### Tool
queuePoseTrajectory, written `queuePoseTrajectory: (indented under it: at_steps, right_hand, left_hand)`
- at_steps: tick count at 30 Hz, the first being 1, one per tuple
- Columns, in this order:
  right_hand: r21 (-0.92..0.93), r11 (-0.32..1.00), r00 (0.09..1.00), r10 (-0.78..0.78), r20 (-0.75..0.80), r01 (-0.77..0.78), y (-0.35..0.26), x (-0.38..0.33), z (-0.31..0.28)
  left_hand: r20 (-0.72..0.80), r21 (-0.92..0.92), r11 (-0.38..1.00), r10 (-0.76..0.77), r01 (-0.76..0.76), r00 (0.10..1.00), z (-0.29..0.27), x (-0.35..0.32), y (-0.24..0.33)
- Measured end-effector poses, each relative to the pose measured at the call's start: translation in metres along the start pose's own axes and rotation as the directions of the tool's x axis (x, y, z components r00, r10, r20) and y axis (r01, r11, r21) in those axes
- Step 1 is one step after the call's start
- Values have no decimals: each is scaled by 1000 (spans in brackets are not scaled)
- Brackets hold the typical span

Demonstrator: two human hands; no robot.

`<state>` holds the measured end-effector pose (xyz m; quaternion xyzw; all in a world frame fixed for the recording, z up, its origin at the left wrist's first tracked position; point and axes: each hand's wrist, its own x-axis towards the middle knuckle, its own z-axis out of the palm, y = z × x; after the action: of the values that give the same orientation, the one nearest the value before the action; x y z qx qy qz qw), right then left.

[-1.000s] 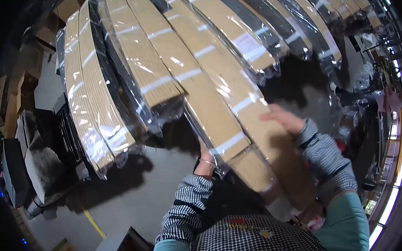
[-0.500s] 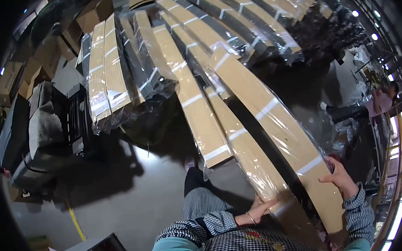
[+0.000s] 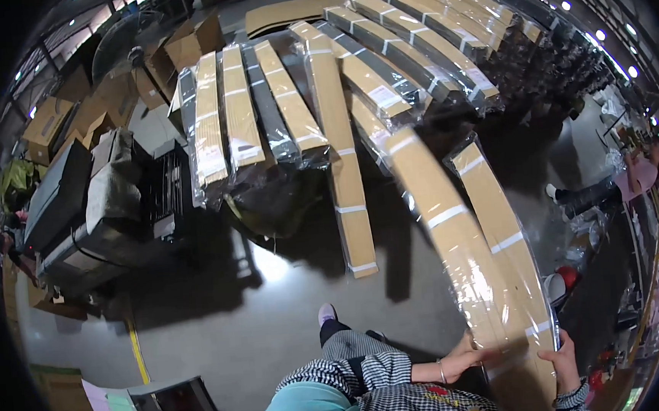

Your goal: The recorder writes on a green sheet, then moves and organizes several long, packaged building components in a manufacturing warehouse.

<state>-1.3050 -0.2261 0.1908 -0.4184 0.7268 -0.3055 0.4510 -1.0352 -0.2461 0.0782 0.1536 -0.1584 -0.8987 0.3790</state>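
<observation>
Two long, flat cardboard packages in clear plastic with white straps run from my body out toward the stack. My left hand is closed on the outer edge of the left package, near its close end. My right hand grips the right edge of the right package, thumb on top and fingers hidden beneath. Close to me the two packages lie against each other, the left one partly overlapping the right. Beyond, a similar package juts out from the stack over the floor.
Rows of wrapped long packages lie ahead. At left stand dark grey bulky items and cardboard boxes. A dark panel with coloured sheets is at lower left. Someone in pink is at right, near a red round object.
Both held packages have shifted right and toward me, their far ends drawing away from the stack. The dark gap between them has closed near my hands. My view has swung left.
</observation>
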Motion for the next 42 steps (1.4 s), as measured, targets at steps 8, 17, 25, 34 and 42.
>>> queuePoseTrajectory:
  at_steps: [8,17,25,34,42]
  right_hand:
    - [309,948,974,-142,178,81,-53,21,115]
    - [150,834,815,-551,180,531,-155,20,285]
    - [-178,412,445,-766,463,894,-243,38,440]
    - [-112,189,215,-718,662,976,-330,90,627]
    - [-92,35,96,-543,835,995,-424,82,749]
  left_hand:
    - [207,78,968,218,-238,954,14,-24,63]
    - [43,260,874,414,-410,909,-41,-161,178]
    - [-63,-309,753,594,-582,802,-114,-240,290]
    - [-237,-577,459,696,-675,677,-235,-293,382]
    - [-260,-629,353,744,-692,616,-303,-295,450]
